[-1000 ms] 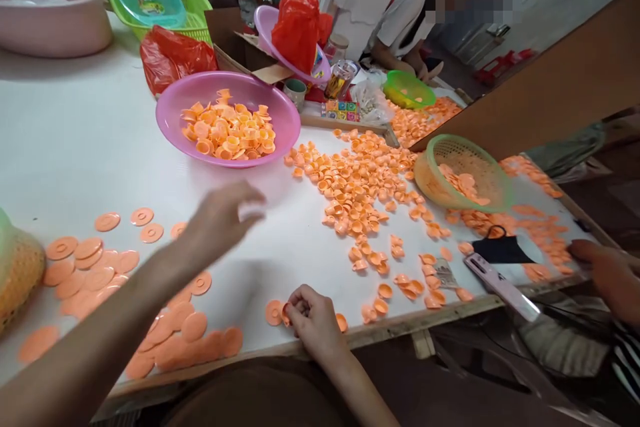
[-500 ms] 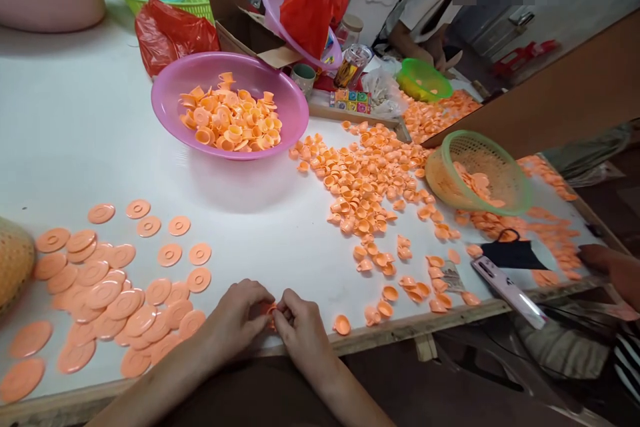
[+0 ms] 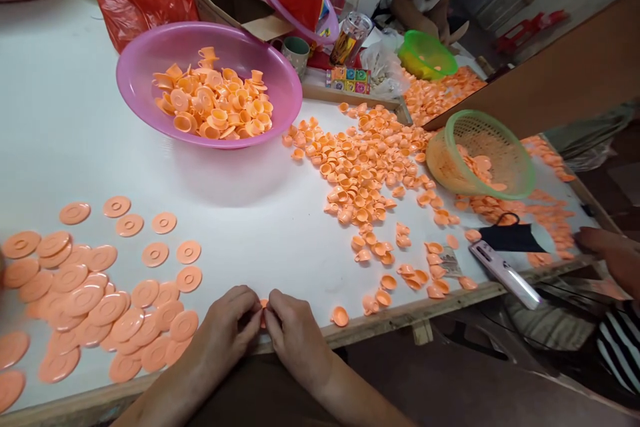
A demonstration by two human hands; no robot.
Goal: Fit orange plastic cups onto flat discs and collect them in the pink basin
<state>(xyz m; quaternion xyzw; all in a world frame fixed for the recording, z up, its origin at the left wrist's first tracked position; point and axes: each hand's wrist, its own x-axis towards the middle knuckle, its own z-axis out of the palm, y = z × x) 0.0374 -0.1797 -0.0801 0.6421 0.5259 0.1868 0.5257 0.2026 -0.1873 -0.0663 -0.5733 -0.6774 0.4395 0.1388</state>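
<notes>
At the front edge of the table, my left hand point(image 3: 231, 321) and my right hand point(image 3: 294, 330) meet with bent fingers pinched round a small orange plastic piece point(image 3: 263, 313). Only a sliver of it shows, so I cannot tell whether it is a toy cup, a saucer or both. Left of my hands lies a loose pile of flat orange toy saucers point(image 3: 109, 309). Orange toy cups point(image 3: 365, 170) are heaped to the right, and one lone toy cup point(image 3: 339, 316) sits near the edge beside my right hand.
A pink basin point(image 3: 145, 103) holds cups joined to saucers. Farther right are a green mesh basket point(image 3: 435, 160), a phone point(image 3: 505, 275) and a black mask point(image 3: 515, 237). A red plastic bag point(image 3: 140, 0) lies behind the basin. Another person's hand point(image 3: 607, 250) rests at the right.
My view has shifted, so the basin and saucers appear farther left and the basin higher. Both hands stay at the table edge, their fingers still together round the orange piece.
</notes>
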